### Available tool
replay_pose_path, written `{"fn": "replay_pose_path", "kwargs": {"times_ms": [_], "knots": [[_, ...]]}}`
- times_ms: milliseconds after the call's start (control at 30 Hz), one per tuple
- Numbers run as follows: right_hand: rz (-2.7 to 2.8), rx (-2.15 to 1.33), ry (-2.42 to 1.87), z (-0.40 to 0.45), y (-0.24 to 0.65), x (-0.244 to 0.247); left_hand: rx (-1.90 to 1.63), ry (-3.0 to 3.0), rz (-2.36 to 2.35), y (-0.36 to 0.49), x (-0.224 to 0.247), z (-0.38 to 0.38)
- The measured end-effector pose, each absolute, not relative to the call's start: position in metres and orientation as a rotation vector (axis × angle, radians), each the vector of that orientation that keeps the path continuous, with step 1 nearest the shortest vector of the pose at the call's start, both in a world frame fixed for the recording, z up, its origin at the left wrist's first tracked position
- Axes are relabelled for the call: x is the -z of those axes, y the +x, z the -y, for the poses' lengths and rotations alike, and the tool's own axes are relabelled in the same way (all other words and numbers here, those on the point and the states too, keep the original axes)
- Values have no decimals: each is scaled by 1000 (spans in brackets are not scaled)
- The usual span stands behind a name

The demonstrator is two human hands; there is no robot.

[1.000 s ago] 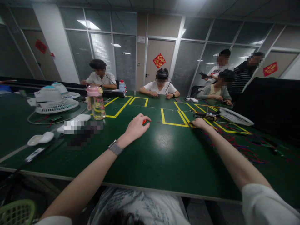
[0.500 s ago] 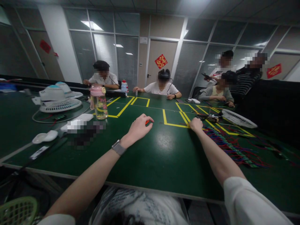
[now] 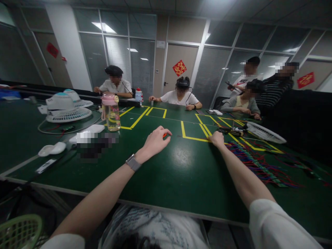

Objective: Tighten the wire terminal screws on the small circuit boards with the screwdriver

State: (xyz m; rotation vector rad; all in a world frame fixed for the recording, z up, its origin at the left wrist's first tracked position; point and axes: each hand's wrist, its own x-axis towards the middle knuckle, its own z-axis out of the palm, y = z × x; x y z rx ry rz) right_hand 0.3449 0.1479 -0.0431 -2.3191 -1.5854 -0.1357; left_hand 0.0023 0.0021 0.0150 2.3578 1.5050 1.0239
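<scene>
Out over the green table (image 3: 155,180), my left hand (image 3: 156,141) is curled with its back up, a grey watch on the wrist. A small orange thing (image 3: 164,135) shows between its thumb and forefinger; the rest of it is hidden by the hand. My right hand (image 3: 217,139) is closed in a fist at a corner of the yellow tape outline (image 3: 193,139). Whatever its fingers hold is out of sight. Close beside it lie dark tools or parts (image 3: 232,130) and a row of green circuit boards with red and blue wires (image 3: 255,162).
A pink-lidded bottle (image 3: 111,116), white fans (image 3: 67,112), and a white case (image 3: 52,148) stand on the left. A white fan grille (image 3: 266,132) lies at the right. Several people sit or stand across the table, including one person (image 3: 178,97) straight ahead.
The whole view has shifted slightly. Both hands keep nearly the same place and pose on the table.
</scene>
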Motion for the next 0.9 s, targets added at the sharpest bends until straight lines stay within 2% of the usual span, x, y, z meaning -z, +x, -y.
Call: {"fn": "replay_pose_path", "kwargs": {"times_ms": [300, 600, 900], "knots": [[2117, 46, -1747, -130, 290, 56, -1084, 2354, -1490, 2, -10, -6], [2359, -278, -949, -35, 236, 71, -1361, 2049, -1194, 9, -13, -7], [2235, -814, -843, -10, 221, 65, -1474, 1797, -714, 25, -8, 5]]}}
